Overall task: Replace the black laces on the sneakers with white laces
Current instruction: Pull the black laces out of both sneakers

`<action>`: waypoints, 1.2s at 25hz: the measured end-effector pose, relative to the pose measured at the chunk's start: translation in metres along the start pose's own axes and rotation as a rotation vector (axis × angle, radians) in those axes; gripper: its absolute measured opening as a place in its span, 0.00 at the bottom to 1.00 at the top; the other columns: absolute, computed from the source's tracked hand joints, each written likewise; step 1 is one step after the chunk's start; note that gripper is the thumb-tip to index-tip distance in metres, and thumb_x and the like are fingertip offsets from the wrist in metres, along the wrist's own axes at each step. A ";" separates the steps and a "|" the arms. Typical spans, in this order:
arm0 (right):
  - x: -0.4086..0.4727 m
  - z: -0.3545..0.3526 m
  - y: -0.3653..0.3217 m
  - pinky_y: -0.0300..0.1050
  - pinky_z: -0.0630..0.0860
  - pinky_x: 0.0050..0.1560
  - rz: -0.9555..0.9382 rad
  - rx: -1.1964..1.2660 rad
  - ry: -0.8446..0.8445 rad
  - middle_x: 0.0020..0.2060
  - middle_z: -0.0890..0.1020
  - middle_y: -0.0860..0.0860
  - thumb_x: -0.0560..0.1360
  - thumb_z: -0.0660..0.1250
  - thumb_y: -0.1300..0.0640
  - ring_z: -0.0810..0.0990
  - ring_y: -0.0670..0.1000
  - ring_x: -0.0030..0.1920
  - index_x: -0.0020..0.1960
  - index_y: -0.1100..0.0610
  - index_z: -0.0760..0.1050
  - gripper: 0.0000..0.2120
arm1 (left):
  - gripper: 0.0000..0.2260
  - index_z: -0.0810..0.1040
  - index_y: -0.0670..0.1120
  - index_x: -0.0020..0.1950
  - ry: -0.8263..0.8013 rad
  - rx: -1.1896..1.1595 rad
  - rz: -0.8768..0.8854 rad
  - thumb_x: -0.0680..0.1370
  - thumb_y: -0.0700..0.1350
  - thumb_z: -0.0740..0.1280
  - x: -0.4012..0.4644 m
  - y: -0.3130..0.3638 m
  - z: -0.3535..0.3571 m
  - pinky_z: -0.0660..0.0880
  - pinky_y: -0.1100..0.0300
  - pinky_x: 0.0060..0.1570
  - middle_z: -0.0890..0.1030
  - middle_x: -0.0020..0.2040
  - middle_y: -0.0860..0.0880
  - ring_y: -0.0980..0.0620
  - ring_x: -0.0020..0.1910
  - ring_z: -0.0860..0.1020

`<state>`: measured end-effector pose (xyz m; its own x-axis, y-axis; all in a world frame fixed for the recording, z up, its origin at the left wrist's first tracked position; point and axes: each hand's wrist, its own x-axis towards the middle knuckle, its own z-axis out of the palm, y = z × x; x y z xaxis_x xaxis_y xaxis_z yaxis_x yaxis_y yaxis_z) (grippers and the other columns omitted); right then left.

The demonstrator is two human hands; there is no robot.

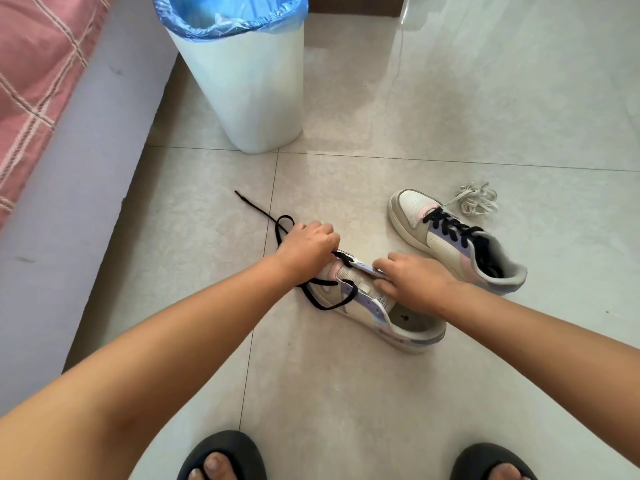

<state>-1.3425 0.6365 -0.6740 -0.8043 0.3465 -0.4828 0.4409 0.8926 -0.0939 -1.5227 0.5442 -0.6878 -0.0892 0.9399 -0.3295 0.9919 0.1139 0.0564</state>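
Gripping a black flat shoelace, the left hand is curled in a fist over the front of the near white, pink and purple sneaker. This lace is mostly out of its holes. One loose end runs away to the left across the pale shiny floor tiles, making a loop beside the hand. Another part bends around the side of the sneaker, close to the wrist.

The right hand holds the purple edge of the same sneaker, by the lace holes, with its fingers bent around that edge. The sneaker lies on the floor with its open top facing the person.

A second sneaker of the same colours sits just behind and to the right. Its black lace is threaded all the way up.

A small heap of white flat laces rests on the tiles near the toe of that second sneaker.

A tall white bin with a blue plastic bag stands farther back. A grey bed side with a pink checked cover is on the left. Two feet in black rubber slippers show at the bottom.
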 end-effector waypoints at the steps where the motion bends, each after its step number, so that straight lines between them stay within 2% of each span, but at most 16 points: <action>1: 0.002 0.001 -0.001 0.47 0.70 0.43 -0.011 -0.013 0.004 0.54 0.75 0.53 0.81 0.53 0.49 0.75 0.56 0.56 0.60 0.55 0.71 0.15 | 0.09 0.73 0.47 0.59 0.026 0.050 -0.006 0.81 0.44 0.58 0.000 -0.001 0.000 0.62 0.56 0.53 0.74 0.59 0.49 0.48 0.60 0.71; 4: 0.004 -0.003 0.000 0.47 0.72 0.43 -0.051 -0.025 0.044 0.51 0.77 0.54 0.82 0.52 0.52 0.77 0.57 0.52 0.56 0.58 0.73 0.14 | 0.08 0.73 0.46 0.57 0.072 0.120 0.000 0.81 0.44 0.57 0.000 -0.004 -0.010 0.62 0.55 0.53 0.78 0.56 0.50 0.49 0.58 0.74; 8: 0.000 -0.019 0.011 0.47 0.71 0.40 -0.062 0.052 0.126 0.47 0.77 0.53 0.82 0.53 0.51 0.77 0.56 0.48 0.53 0.58 0.74 0.15 | 0.06 0.75 0.48 0.53 0.155 -0.015 -0.060 0.80 0.42 0.59 -0.004 -0.023 -0.038 0.61 0.54 0.56 0.79 0.52 0.51 0.50 0.56 0.75; 11: -0.003 -0.029 0.020 0.49 0.73 0.43 -0.057 0.171 0.142 0.42 0.76 0.52 0.81 0.55 0.51 0.77 0.56 0.46 0.48 0.59 0.74 0.14 | 0.04 0.76 0.46 0.50 0.229 -0.054 -0.148 0.80 0.44 0.61 -0.009 -0.050 -0.053 0.61 0.54 0.54 0.80 0.49 0.49 0.48 0.53 0.76; 14: -0.010 -0.027 0.030 0.47 0.68 0.41 -0.027 0.184 0.075 0.37 0.72 0.49 0.79 0.57 0.56 0.74 0.55 0.44 0.40 0.57 0.67 0.10 | 0.04 0.76 0.45 0.48 0.242 -0.076 -0.313 0.79 0.41 0.62 -0.020 -0.084 -0.062 0.62 0.54 0.53 0.81 0.50 0.46 0.46 0.55 0.76; 17: -0.022 -0.019 0.038 0.46 0.68 0.41 0.020 0.152 -0.009 0.42 0.76 0.52 0.80 0.56 0.56 0.76 0.54 0.47 0.42 0.55 0.69 0.09 | 0.05 0.77 0.46 0.48 0.200 -0.057 -0.552 0.78 0.37 0.63 -0.038 -0.123 -0.063 0.64 0.54 0.54 0.80 0.51 0.45 0.44 0.55 0.76; 21: -0.026 -0.011 0.042 0.48 0.73 0.46 0.024 0.151 -0.017 0.47 0.79 0.53 0.79 0.56 0.55 0.76 0.55 0.50 0.44 0.56 0.71 0.09 | 0.06 0.77 0.44 0.51 0.088 -0.014 -0.811 0.78 0.36 0.63 -0.050 -0.152 -0.053 0.65 0.51 0.57 0.79 0.51 0.40 0.39 0.53 0.76; 24: -0.024 -0.005 0.042 0.50 0.75 0.46 0.031 0.124 -0.041 0.46 0.79 0.52 0.79 0.55 0.54 0.77 0.55 0.49 0.43 0.54 0.70 0.09 | 0.05 0.75 0.42 0.54 0.052 -0.007 -0.830 0.79 0.39 0.63 -0.044 -0.148 -0.048 0.68 0.53 0.51 0.78 0.51 0.39 0.39 0.52 0.77; 26: -0.023 -0.002 0.039 0.47 0.73 0.42 0.034 0.071 -0.057 0.48 0.79 0.51 0.80 0.54 0.53 0.77 0.54 0.51 0.43 0.52 0.69 0.08 | 0.07 0.75 0.42 0.55 0.015 -0.043 -0.843 0.79 0.43 0.62 -0.037 -0.139 -0.048 0.69 0.54 0.48 0.78 0.54 0.39 0.39 0.54 0.76; 28: -0.021 -0.001 0.034 0.43 0.66 0.38 0.001 0.015 -0.037 0.51 0.78 0.51 0.81 0.53 0.52 0.77 0.54 0.52 0.49 0.55 0.72 0.11 | 0.09 0.75 0.45 0.58 -0.098 -0.029 -0.691 0.80 0.45 0.61 -0.029 -0.116 -0.043 0.69 0.53 0.54 0.77 0.58 0.42 0.42 0.58 0.74; 30: -0.017 -0.002 0.025 0.43 0.64 0.37 -0.042 -0.040 -0.008 0.51 0.77 0.52 0.82 0.52 0.51 0.77 0.55 0.52 0.55 0.56 0.73 0.13 | 0.14 0.72 0.47 0.65 -0.102 -0.039 -0.381 0.80 0.47 0.59 -0.017 -0.078 -0.032 0.67 0.51 0.59 0.74 0.63 0.45 0.43 0.62 0.72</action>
<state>-1.3186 0.6530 -0.6668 -0.8187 0.3059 -0.4860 0.3902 0.9172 -0.0800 -1.6013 0.5299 -0.6565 -0.4392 0.7912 -0.4256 0.8849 0.4626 -0.0532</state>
